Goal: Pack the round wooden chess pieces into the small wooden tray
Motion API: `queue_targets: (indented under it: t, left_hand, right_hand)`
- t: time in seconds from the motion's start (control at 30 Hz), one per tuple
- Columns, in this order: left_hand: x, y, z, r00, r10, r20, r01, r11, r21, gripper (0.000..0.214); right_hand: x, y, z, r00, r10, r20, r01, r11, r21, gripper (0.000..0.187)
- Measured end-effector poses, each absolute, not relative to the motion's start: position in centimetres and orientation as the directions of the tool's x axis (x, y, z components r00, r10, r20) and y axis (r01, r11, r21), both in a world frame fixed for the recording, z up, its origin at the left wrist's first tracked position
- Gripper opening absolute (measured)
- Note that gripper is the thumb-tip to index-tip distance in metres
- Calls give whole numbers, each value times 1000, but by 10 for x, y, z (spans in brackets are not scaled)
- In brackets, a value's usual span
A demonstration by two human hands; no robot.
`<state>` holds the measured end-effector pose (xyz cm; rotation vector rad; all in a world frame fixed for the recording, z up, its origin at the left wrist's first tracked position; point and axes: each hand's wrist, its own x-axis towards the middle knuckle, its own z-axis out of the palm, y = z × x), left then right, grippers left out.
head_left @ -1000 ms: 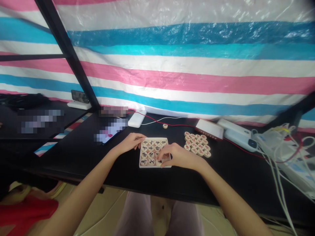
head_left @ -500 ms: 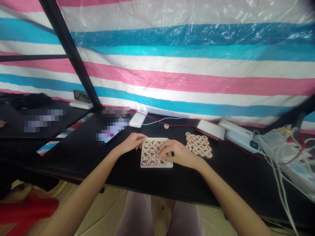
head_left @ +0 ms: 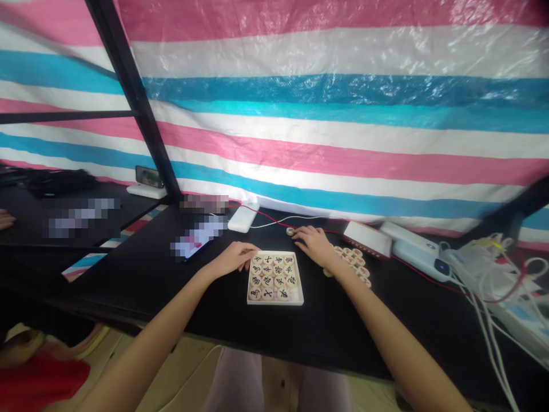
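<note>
A shallow white box (head_left: 275, 302) lies on the black desk, filled with rows of round Chinese chess pieces (head_left: 266, 281) marked in black. Its near right corner shows bare floor. My left hand (head_left: 234, 259) is closed at the box's far left corner, fingers on the rim and thumb at the side. My right hand (head_left: 316, 245) reaches beyond the box with fingers stretched out. Its fingertips are at a single chess piece (head_left: 289, 232) near the back; whether they touch it is unclear. Red-marked chess pieces (head_left: 357, 264) lie grouped at right, partly behind my right wrist.
A phone (head_left: 199, 237) and a white device (head_left: 243, 217) are at back left. A white-topped case (head_left: 368, 237), a power bank (head_left: 415, 252) and tangled cables (head_left: 480, 309) stand at right. A red cable runs along the back. Another person's hand (head_left: 6, 219) shows at far left.
My right hand has left the pieces in the box and moved forward to the lone piece at the back. My left hand stays at the box corner. The view has tilted slightly upward.
</note>
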<state>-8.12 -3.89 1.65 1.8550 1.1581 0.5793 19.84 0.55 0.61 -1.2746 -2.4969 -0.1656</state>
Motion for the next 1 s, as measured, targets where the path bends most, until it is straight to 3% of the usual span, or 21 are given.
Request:
queue_targets:
  t: [0.3,0.53,0.77,1.0]
  left_hand:
    - [-82,-40,16,455,889,-51,480,-196,855,47]
    - [-83,-40,16,468,883,-46,462,-200,864,47]
    - [-83,-40,15,463,885,-45,465,-199,863,46]
    - [-83,-39,12,453,891,-37,458,-197,867,44]
  right_hand:
    - [193,10,6,-506,764,401,839,544,23,19]
    - [200,-7,18,-562,778,281,738,625,-255,11]
    - [203,-48,54,-515,824,237,638,553,-535,23]
    - [194,-106,60,-650,755,82,631,597,-496,8]
